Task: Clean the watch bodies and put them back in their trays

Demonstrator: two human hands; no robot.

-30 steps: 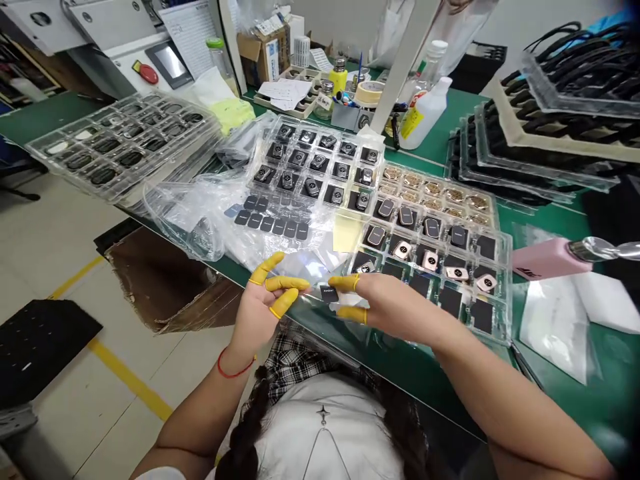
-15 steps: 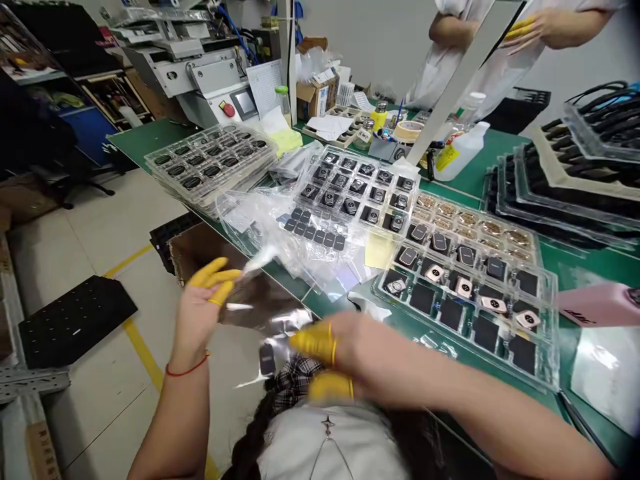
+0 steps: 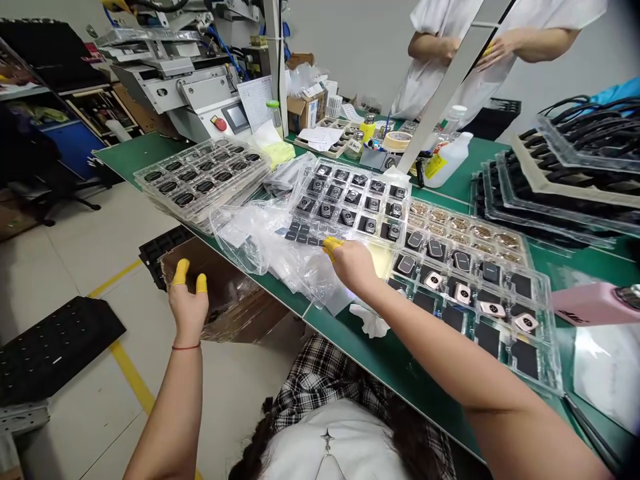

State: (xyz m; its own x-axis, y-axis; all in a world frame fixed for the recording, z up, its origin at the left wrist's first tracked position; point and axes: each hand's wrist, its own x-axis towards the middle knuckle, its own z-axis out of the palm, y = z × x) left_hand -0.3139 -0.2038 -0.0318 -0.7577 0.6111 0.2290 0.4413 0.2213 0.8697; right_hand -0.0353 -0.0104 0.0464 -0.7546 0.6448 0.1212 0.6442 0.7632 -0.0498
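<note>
My left hand [image 3: 189, 303] is held over an open cardboard box [image 3: 230, 313] below the table edge; its fingers, in yellow finger cots, are apart and nothing shows in them. My right hand [image 3: 353, 263], also in yellow finger cots, reaches across the table. Its fingers are pressed together at the end of a group of small dark rounded-rectangle pieces [image 3: 300, 230] lying on clear plastic; the fingertips hide what they grip. Close by, a clear tray [image 3: 547, 333] holds smartwatch bodies [image 3: 463, 293]. A crumpled white cloth or tissue [image 3: 371, 321] lies below my right wrist.
Behind are another clear tray of watches [image 3: 353, 197] and a tray of gold round parts [image 3: 457, 223]. Stacked trays [image 3: 200, 175] stand left, black trays [image 3: 565, 200] right. A pink bottle [image 3: 590, 303] and tweezers [image 3: 590, 427] lie right. A person [image 3: 460, 53] stands across the table.
My right hand has moved from near my lap to the dark pieces. My left hand has let go of white crumpled material. The clear film with a dark piece near my lap is out of sight.
</note>
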